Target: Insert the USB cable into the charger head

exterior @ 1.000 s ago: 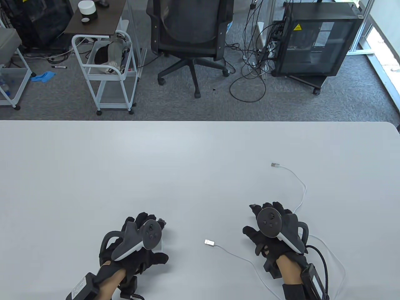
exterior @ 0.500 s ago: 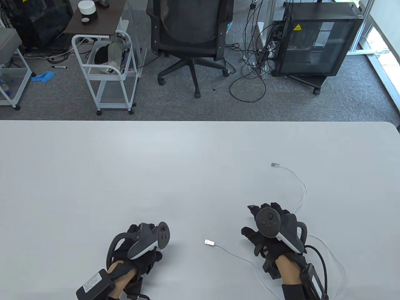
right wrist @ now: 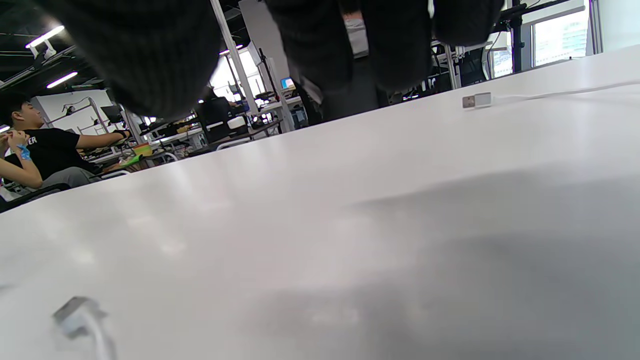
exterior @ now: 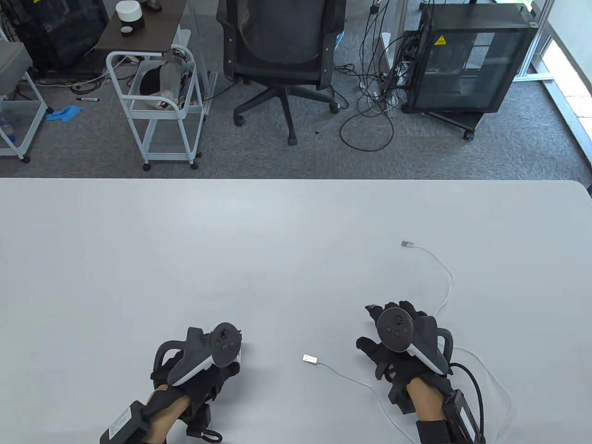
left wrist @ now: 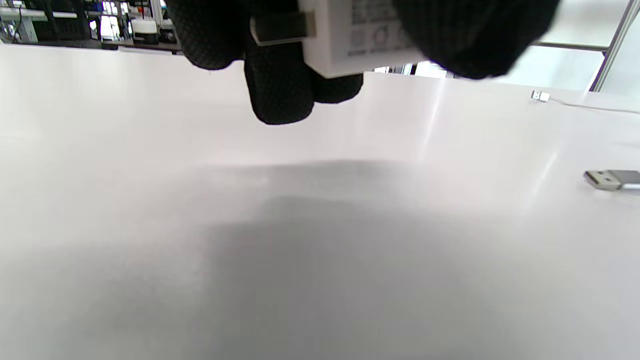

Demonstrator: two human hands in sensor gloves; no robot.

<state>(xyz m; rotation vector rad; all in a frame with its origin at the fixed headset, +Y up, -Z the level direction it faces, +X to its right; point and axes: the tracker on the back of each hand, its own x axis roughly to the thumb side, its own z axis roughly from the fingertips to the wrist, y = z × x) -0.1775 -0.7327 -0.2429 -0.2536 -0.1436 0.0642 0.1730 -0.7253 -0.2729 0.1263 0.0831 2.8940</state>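
Note:
My left hand [exterior: 217, 356] grips the white charger head [left wrist: 360, 35] at the table's near left. In the left wrist view its metal prongs point left between my gloved fingers [left wrist: 280, 95], just above the table. Only a white corner of the charger [exterior: 239, 359] shows in the table view. The white USB cable [exterior: 351, 379] lies on the table, its USB-A plug [exterior: 310, 359] between my hands, also in the left wrist view [left wrist: 610, 180]. Its small far plug [exterior: 407, 243] lies farther out. My right hand [exterior: 393, 323] is spread low over the table, empty, beside the cable.
The white table [exterior: 231, 240] has its far edge in mid view. Beyond it on the floor stand an office chair [exterior: 282, 55], a white cart [exterior: 157, 101] and a black cabinet [exterior: 467, 60]. The cable loops around behind my right wrist [exterior: 499, 384].
My left hand has rolled over the charger head and closed on it, shifting slightly toward me. My right hand has edged a little left. The cable has not moved.

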